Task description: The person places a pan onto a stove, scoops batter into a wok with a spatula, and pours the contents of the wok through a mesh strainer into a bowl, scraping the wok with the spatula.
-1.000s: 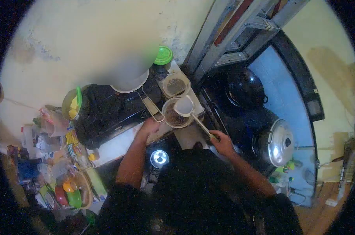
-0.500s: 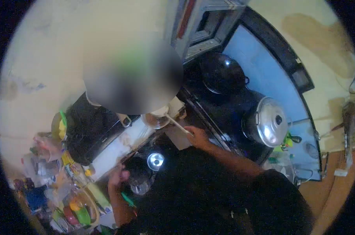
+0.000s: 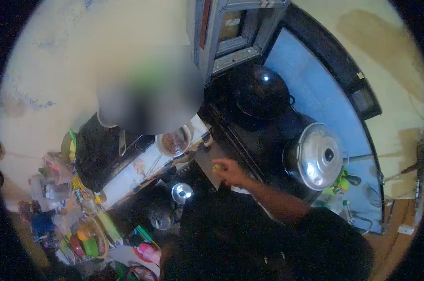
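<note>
My right hand (image 3: pixel 230 172) is in the middle of the view, over the dark gap in front of the counter. Its fingers are bent together around a small yellowish thing (image 3: pixel 216 168) that I cannot make out. Up and to the left of this hand, apart from it, a round metal pot (image 3: pixel 159 145) with reddish-brown contents stands on the white counter edge (image 3: pixel 132 175). My left hand is out of view. A small shiny metal lid (image 3: pixel 182 193) lies lower down, left of my body.
A black wok (image 3: pixel 261 96) and a large pot with a silver lid (image 3: pixel 320 157) stand on the dark stove at right. Colourful bowls (image 3: pixel 88 241) and packets crowd the lower left. A blurred patch hides the area behind the metal pot.
The long pale handle held by my right hand over the pot is no longer seen there. My left hand has left the view. The camera view has shifted slightly.
</note>
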Motion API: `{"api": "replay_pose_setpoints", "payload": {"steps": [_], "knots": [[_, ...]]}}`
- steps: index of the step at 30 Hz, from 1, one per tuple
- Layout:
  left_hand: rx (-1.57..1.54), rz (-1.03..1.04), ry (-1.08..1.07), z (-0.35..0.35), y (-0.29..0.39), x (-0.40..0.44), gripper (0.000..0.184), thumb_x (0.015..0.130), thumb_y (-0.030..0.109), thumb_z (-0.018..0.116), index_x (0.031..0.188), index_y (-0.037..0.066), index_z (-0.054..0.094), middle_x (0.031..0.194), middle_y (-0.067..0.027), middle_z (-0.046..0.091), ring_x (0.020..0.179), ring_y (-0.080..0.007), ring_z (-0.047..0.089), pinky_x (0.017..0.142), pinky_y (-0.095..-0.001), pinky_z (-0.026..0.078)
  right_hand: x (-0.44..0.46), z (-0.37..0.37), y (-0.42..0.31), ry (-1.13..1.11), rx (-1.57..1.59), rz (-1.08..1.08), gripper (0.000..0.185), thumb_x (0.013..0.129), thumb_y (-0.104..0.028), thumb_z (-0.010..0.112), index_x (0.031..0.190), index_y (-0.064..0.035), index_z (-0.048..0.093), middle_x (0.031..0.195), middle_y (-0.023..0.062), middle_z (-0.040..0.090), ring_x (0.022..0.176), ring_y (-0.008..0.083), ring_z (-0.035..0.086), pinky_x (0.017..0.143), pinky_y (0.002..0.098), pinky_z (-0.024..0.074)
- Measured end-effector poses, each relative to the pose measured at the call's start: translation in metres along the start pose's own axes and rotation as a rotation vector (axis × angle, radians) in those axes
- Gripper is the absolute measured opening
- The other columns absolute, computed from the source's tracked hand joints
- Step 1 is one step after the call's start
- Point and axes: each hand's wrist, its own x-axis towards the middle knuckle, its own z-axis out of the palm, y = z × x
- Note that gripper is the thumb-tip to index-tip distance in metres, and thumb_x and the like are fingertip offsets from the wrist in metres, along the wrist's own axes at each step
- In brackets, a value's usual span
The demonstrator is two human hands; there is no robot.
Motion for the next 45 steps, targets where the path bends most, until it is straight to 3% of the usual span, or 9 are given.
{"api": "replay_pose_setpoints", "payload": {"steps": [6,16,19,21,24,29,38,43,45], "knots": [[-0.057,0.028,0.002,0.006,-0.006,0.001,0.029,0.092,0.036,0.049,0.099,0.009,0.059,0.073,-0.0041,0.059,0.061,-0.0155,0.055,0.053,-0.0321,0.046,-0.030,-0.120,-0.017,0.181,0.686,-0.202,0.030,0.095,-0.026,0.052,0.121,-0.0132,0.053,0.076,0.0026,0.057,0.058,0.0108,0.052,0.045,0.0262,0.0444],[-0.495,0.020,0.021,-0.038,0.027,0.040,0.023,0.091,0.031,0.050,0.094,0.012,0.061,0.071,-0.0019,0.056,0.064,-0.0162,0.053,0.055,-0.0324,0.046,0.013,-0.210,-0.003,0.433,0.682,-0.013,0.020,0.096,-0.021,0.041,0.106,-0.0082,0.052,0.071,0.0079,0.055,0.050,0.0151,0.047,0.042,0.0287,0.0406],[1.339,1.314,0.160,-0.085,0.024,0.041,0.019,0.088,0.029,0.053,0.092,0.013,0.061,0.074,-0.0029,0.057,0.065,-0.0181,0.055,0.058,-0.0325,0.047,-0.007,-0.228,-0.040,0.552,0.009,0.044,0.028,0.092,-0.021,0.045,0.113,-0.0043,0.053,0.074,0.0091,0.059,0.051,0.0143,0.050,0.041,0.0276,0.0422],[0.400,0.503,-0.015,-0.084,-0.003,0.032,0.018,0.088,0.029,0.053,0.095,0.013,0.060,0.078,-0.0032,0.057,0.068,-0.0188,0.055,0.060,-0.0330,0.047,-0.004,-0.261,-0.049,0.631,-0.456,0.058,0.029,0.088,-0.020,0.049,0.107,-0.0013,0.061,0.077,0.0131,0.065,0.059,0.0219,0.060,0.047,0.0337,0.0485],[0.044,0.153,0.000,-0.084,-0.026,0.010,0.019,0.087,0.027,0.054,0.099,0.013,0.059,0.084,-0.0036,0.057,0.072,-0.0199,0.056,0.062,-0.0337,0.048,0.004,-0.301,-0.066,0.615,-1.373,-0.111,0.025,0.080,-0.017,0.053,0.090,0.0018,0.066,0.085,0.0189,0.067,0.076,0.0334,0.065,0.066,0.0424,0.0527],[0.314,0.170,0.054,-0.065,-0.040,-0.001,0.024,0.086,0.025,0.055,0.106,0.012,0.057,0.094,-0.0044,0.058,0.079,-0.0217,0.057,0.067,-0.0349,0.049,0.022,-0.319,-0.117,0.293,-1.763,0.141,0.022,0.074,-0.016,0.055,0.080,0.0001,0.068,0.088,0.0221,0.066,0.083,0.0377,0.064,0.072,0.0463,0.0518],[0.630,0.228,0.077,0.016,0.036,0.004,0.036,0.084,0.021,0.056,0.119,0.012,0.054,0.111,-0.0057,0.058,0.093,-0.0249,0.059,0.076,-0.0370,0.050,0.128,-0.369,-0.018,0.158,-1.522,-0.113,0.018,0.077,-0.016,0.054,0.073,-0.0022,0.065,0.087,0.0214,0.066,0.084,0.0368,0.064,0.074,0.0499,0.0502],[1.019,0.271,0.095,0.038,0.089,0.008,0.044,0.083,0.019,0.057,0.126,0.011,0.052,0.121,-0.0065,0.059,0.100,-0.0267,0.061,0.080,-0.0381,0.051,0.138,-0.299,-0.013,0.679,-1.214,-0.022,0.022,0.081,-0.019,0.053,0.096,-0.0063,0.063,0.088,0.0212,0.065,0.082,0.0380,0.064,0.073,0.0473,0.0515],[0.936,0.610,0.336,0.063,0.125,-0.028,0.041,0.081,0.020,0.058,0.121,0.011,0.054,0.118,-0.0096,0.059,0.101,-0.0293,0.059,0.082,-0.0414,0.049,0.143,-0.289,-0.007,0.737,-1.097,0.007,0.027,0.082,-0.019,0.053,0.105,-0.0071,0.061,0.090,0.0220,0.064,0.084,0.0389,0.063,0.074,0.0468,0.0512]]}}
